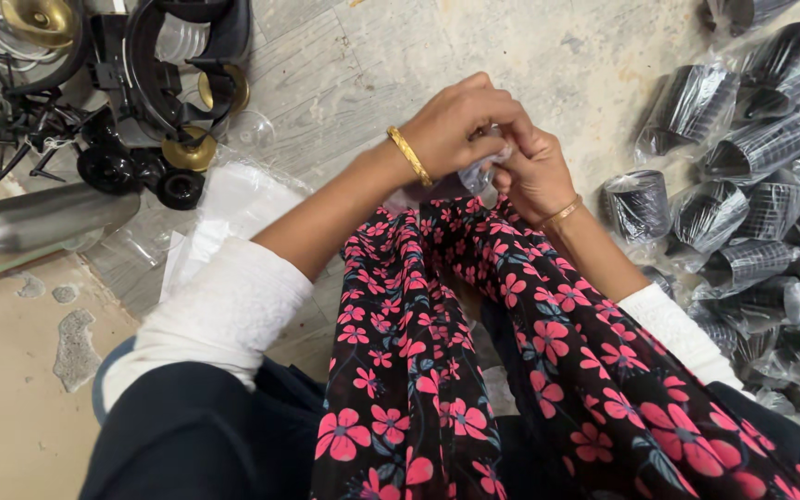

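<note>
Both hands at frame centre: left hand (460, 120) and right hand (534, 171) pinched closed on clear plastic bag (481, 169); bagged black parts (752, 185) at right.

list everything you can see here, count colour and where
plastic bag: one, clear, pinched between both hands at centre
wrapped parts: a pile, too many to count, black in clear wrap, on the floor at right
black parts with brass discs: a heap, top left
metal tube: one, silver, left edge
plastic sheet: clear and white, under the left forearm
scarf: one, black with pink flowers, over the lap
bangles: two, gold, one per wrist
left hand: grip on the bag
right hand: grip on the bag
</note>
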